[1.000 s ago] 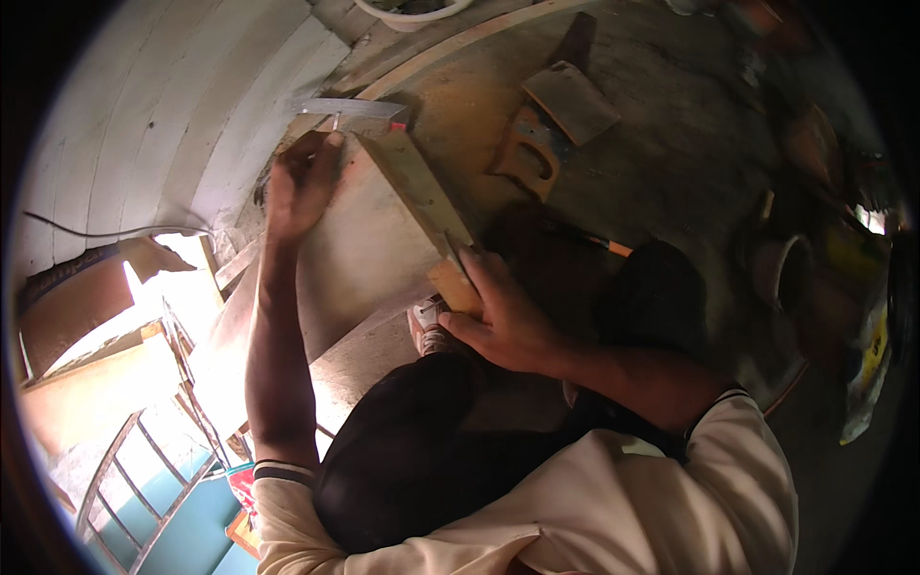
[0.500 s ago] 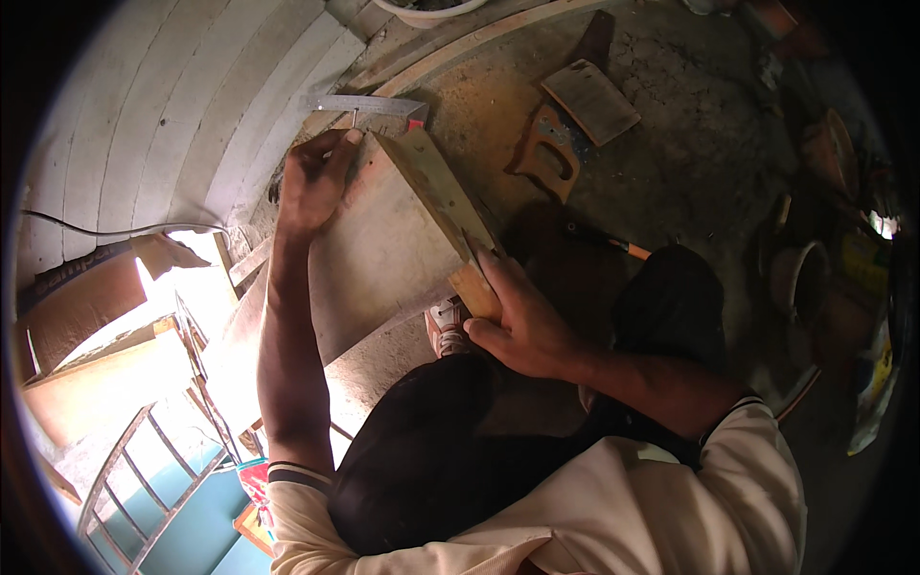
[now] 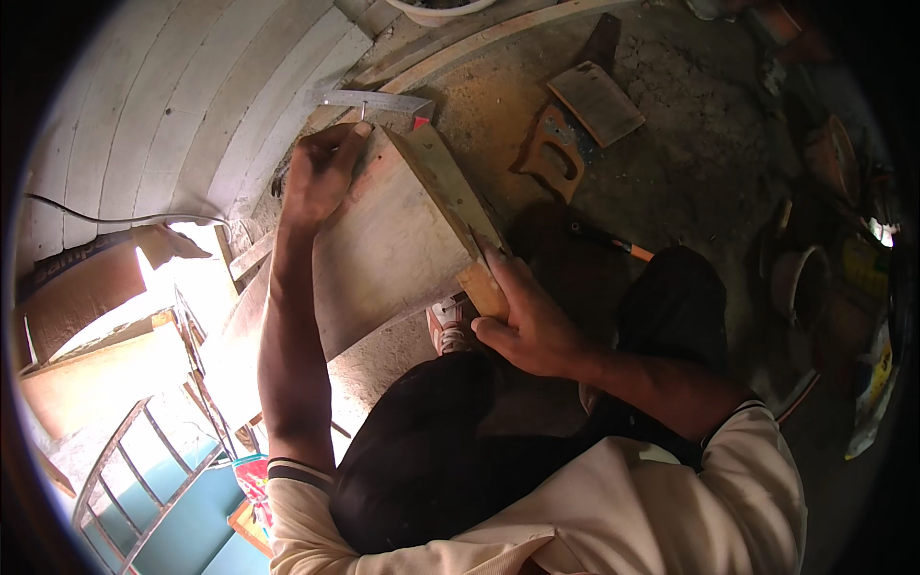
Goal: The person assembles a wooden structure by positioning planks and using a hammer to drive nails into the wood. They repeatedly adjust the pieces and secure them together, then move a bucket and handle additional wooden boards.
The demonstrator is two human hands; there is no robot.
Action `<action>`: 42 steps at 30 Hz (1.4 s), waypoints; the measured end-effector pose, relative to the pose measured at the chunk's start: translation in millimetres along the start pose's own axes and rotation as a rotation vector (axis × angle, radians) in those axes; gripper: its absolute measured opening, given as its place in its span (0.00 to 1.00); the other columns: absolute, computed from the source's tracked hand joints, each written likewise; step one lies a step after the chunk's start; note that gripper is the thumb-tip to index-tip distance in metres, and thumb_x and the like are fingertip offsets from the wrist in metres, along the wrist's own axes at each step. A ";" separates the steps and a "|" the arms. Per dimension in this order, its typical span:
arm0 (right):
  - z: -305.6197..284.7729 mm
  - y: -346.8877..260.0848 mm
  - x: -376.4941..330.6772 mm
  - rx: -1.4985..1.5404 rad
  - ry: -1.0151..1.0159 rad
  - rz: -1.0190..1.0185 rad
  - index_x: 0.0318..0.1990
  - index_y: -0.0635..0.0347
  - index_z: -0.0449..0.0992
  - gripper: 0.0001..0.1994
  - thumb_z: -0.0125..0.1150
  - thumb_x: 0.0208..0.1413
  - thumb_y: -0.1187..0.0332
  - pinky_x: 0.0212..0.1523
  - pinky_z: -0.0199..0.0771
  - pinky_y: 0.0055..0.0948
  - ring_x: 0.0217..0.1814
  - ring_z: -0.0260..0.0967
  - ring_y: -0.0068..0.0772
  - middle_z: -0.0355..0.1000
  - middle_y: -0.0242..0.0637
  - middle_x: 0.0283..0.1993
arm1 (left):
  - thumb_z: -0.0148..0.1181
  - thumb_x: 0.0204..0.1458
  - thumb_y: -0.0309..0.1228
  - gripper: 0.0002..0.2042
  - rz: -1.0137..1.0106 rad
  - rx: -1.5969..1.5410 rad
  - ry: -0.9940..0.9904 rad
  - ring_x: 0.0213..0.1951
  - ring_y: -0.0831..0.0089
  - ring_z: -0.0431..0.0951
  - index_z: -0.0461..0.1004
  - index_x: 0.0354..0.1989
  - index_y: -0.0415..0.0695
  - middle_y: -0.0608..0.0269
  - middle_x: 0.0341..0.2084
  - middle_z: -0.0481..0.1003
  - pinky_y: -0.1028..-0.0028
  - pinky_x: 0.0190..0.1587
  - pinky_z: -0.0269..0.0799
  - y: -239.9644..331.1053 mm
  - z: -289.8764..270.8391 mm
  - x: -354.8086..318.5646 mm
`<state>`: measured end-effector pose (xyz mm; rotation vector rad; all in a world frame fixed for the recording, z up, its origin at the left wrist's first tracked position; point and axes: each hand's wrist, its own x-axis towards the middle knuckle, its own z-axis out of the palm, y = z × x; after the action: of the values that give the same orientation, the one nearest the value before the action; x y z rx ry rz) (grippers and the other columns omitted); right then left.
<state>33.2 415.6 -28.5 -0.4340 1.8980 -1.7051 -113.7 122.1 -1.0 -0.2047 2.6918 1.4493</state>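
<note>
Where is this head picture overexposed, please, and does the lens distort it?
Head view: glare washes out the sunlit patch at left, beside the left hand's forearm; the right hand and wooden board sit in dimmer, warm light; fisheye bends the wall planks and blackens the corners.

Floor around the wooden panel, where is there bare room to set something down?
Bare dusty floor lies right of the panel, between the handsaw, the small board and the person's knee. It is crowded at the right edge with pots, and lower left with boards and a metal frame.
</note>
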 end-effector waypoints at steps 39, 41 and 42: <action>-240.8 217.1 -56.6 -0.893 -0.004 0.771 0.69 0.59 0.72 0.29 0.60 0.69 0.48 0.61 0.74 0.40 0.63 0.71 0.39 0.70 0.50 0.66 | 0.67 0.66 0.31 0.12 0.381 -0.202 0.133 0.44 0.79 0.77 0.86 0.55 0.42 0.69 0.40 0.78 0.78 0.51 0.72 -17.8 -4.4 -8.5; -237.2 220.8 -66.1 -0.870 0.081 0.793 0.69 0.59 0.72 0.28 0.59 0.69 0.51 0.59 0.75 0.39 0.61 0.71 0.38 0.71 0.49 0.64 | 0.67 0.67 0.30 0.11 0.366 -0.199 0.076 0.46 0.78 0.79 0.87 0.53 0.41 0.67 0.41 0.80 0.76 0.53 0.74 -15.1 -5.9 -10.7; -236.5 220.6 -69.9 -0.842 0.126 0.799 0.68 0.58 0.72 0.27 0.59 0.69 0.52 0.58 0.75 0.38 0.59 0.71 0.37 0.71 0.48 0.63 | 0.66 0.67 0.29 0.10 0.374 -0.205 0.050 0.47 0.77 0.80 0.87 0.52 0.41 0.66 0.41 0.81 0.75 0.54 0.75 -13.3 -5.6 -11.6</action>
<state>-24.3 678.2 -221.3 0.1564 2.3642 -0.3994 -100.2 111.1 -7.4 0.2721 2.7225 1.8419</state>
